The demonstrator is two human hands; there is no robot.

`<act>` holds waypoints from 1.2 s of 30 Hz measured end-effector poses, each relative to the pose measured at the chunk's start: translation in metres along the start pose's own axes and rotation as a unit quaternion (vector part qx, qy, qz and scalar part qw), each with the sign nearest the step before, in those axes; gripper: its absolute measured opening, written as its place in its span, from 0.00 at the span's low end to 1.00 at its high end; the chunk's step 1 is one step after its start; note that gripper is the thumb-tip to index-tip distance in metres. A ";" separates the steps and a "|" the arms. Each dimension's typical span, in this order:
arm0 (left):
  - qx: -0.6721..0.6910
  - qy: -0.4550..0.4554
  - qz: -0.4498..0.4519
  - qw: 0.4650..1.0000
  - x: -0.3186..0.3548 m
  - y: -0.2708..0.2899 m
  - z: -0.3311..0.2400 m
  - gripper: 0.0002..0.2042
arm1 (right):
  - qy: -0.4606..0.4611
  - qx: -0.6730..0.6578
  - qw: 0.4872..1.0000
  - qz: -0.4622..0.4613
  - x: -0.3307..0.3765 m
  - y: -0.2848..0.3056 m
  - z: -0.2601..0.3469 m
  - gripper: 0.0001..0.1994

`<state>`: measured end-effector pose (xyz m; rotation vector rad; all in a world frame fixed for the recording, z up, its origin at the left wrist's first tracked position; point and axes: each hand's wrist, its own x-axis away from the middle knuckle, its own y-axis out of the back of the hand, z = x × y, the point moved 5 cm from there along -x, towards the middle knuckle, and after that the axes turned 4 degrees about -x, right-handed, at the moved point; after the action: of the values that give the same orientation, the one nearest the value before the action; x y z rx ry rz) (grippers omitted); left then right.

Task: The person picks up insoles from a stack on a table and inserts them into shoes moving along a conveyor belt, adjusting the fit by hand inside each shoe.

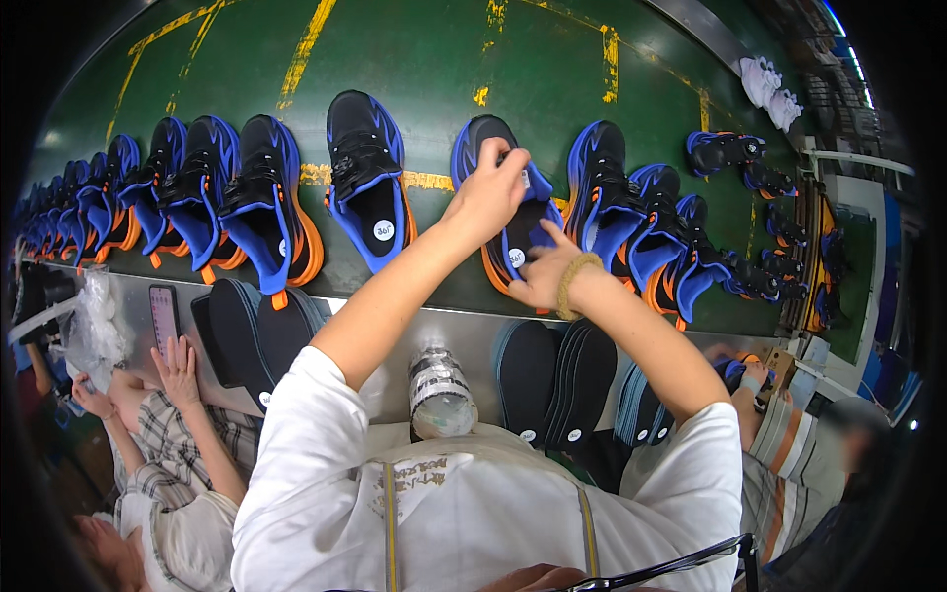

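Observation:
A black and blue sneaker with an orange sole lies on the green belt before me, its toe pointing away. My left hand is closed on its tongue and lace area. At the collar near the heel, my right hand grips the edge, its fingers reaching over the opening. A dark insole with a round white label shows inside the shoe, partly covered by my fingers. Just left stands another sneaker, also with a labelled insole in it.
Rows of similar sneakers stretch along the belt on both sides. On the metal ledge lie stacks of insoles, a clear bottle and a phone. Co-workers sit at left and right.

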<state>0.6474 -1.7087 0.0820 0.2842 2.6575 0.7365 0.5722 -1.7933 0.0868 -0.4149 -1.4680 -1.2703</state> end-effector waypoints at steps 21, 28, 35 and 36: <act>-0.299 -0.127 0.027 0.945 0.030 0.056 -0.025 0.10 | 0.006 -0.381 0.688 -0.618 0.051 -0.063 0.049 0.08; -0.690 -0.209 0.171 0.671 0.006 0.023 -0.009 0.14 | 0.042 -0.406 0.693 -0.594 0.067 -0.054 0.047 0.16; -0.639 -0.226 0.160 0.718 0.007 0.031 -0.009 0.08 | -0.299 -0.303 0.726 -0.540 0.143 -0.197 -0.002 0.22; -0.630 -0.218 0.173 0.725 0.006 0.032 -0.008 0.08 | -0.344 -0.322 0.744 -0.473 0.145 -0.229 -0.006 0.25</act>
<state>0.6416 -1.6837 0.1038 0.4584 1.1910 2.0459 0.3420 -1.9352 0.1035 -0.6704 -1.8992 -2.7074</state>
